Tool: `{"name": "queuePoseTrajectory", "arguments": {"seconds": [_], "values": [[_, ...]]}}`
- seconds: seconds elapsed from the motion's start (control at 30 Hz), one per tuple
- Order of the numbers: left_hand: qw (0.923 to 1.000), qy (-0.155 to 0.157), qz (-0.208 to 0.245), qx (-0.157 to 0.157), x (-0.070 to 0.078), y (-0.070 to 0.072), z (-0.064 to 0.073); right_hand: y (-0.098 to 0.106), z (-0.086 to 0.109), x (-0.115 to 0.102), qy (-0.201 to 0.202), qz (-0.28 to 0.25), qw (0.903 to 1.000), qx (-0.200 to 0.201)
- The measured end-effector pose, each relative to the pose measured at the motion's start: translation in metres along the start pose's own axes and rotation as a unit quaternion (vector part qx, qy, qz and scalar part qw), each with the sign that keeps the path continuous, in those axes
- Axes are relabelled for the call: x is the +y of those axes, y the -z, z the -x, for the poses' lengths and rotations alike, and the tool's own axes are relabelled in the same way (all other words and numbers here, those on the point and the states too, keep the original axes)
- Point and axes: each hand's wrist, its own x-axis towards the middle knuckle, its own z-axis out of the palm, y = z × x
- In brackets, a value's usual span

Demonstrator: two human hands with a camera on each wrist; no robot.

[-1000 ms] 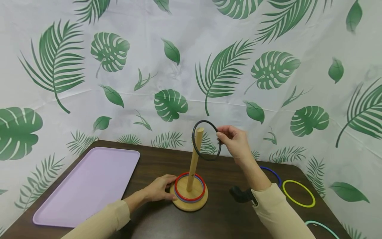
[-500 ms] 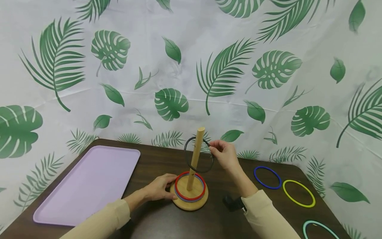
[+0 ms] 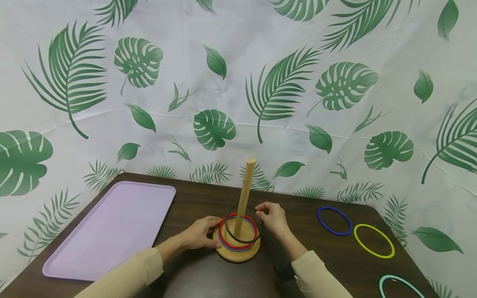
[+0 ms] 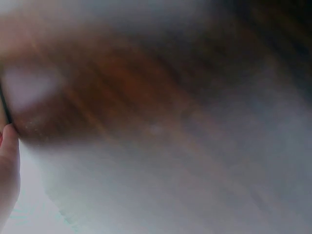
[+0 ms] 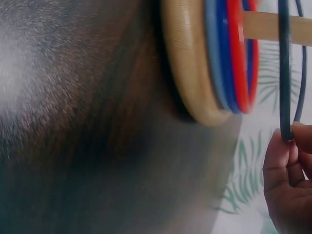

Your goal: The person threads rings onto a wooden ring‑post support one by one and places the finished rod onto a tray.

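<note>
My right hand (image 3: 273, 217) pinches a thin black ring (image 5: 284, 73) by its right side. The ring encircles the lower part of an upright wooden peg (image 3: 246, 190), tilted, and in the right wrist view it stands apart from the rings below. Stacked on the round wooden base (image 3: 238, 258) are a light blue ring (image 5: 213, 63), a dark blue ring (image 5: 225, 63) and, on top, a red ring (image 5: 237, 58). My left hand (image 3: 199, 235) grips the base's left edge, thumb at the front and fingers behind. The left wrist view is mostly blur, with a fingertip (image 4: 9, 146) at its left edge.
A lilac tray (image 3: 112, 231) lies at the left of the dark wood table (image 3: 208, 275). On the right side lie a blue ring (image 3: 335, 234), a yellow ring (image 3: 384, 257) and a mint ring (image 3: 395, 277). A leaf-patterned cloth (image 3: 167, 82) hangs behind.
My right hand has brought the black ring down from the peg's top to near the base, with the peg passing through it. My left hand has stayed on the base.
</note>
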Motion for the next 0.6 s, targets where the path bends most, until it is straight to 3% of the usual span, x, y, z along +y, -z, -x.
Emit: {"name": "queuePoseTrajectory", "arguments": {"seconds": [0.37, 0.6], "values": [[0.9999, 0.0, 0.013, 0.001, -0.003, -0.001, 0.0, -0.014, 0.002, 0.003, -0.012, 0.005, 0.9999, -0.008], [1.0, -0.001, -0.003, 0.005, -0.002, -0.001, -0.002, -0.02, 0.002, 0.004, -0.024, 0.022, 0.9994, -0.008]]}}
